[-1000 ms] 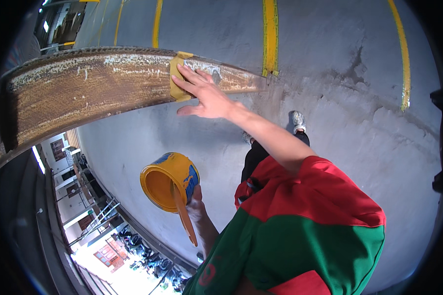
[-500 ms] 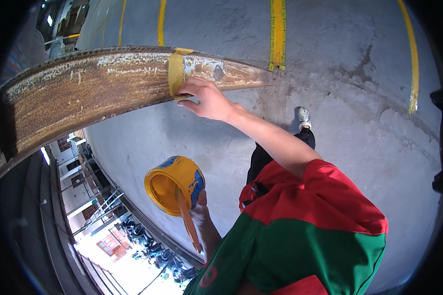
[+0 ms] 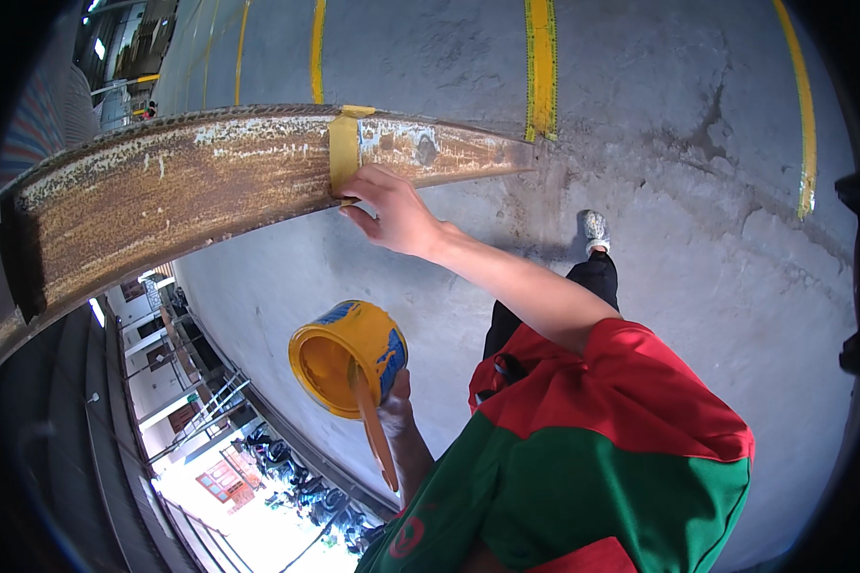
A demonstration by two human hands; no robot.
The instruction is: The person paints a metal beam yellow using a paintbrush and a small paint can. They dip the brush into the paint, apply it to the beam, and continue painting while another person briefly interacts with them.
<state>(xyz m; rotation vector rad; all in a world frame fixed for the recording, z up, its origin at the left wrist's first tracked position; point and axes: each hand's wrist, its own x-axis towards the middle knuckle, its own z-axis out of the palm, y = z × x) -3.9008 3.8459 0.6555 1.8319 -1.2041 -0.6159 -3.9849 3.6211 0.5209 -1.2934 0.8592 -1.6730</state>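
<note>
My left hand [image 3: 398,411] supports a yellow-and-blue paint can [image 3: 358,336] from its lower right side. The can is tilted, and yellow paint coats its inside. A flat orange-brown handle [image 3: 373,430] sticks out over the rim; its other end is hidden within. Higher up, my right hand [image 3: 387,212] is at a rusty steel beam [image 3: 191,172]. Its thumb and fingers close on the lower end of a strip of yellow masking tape [image 3: 345,153], which runs across the beam's face and over its top edge.
Grey concrete floor [image 3: 698,315] lies below, with yellow stripes [image 3: 541,67] beyond the beam. My shoe [image 3: 595,229] is on the floor right of the beam. At lower left, a bright opening shows dark clutter [image 3: 301,487] and metal railings [image 3: 210,406].
The view has shifted slightly, so the beam sits a little lower. My right thumb and fingers have drawn closer together at the tape's lower end. The can remains held in my left hand.
</note>
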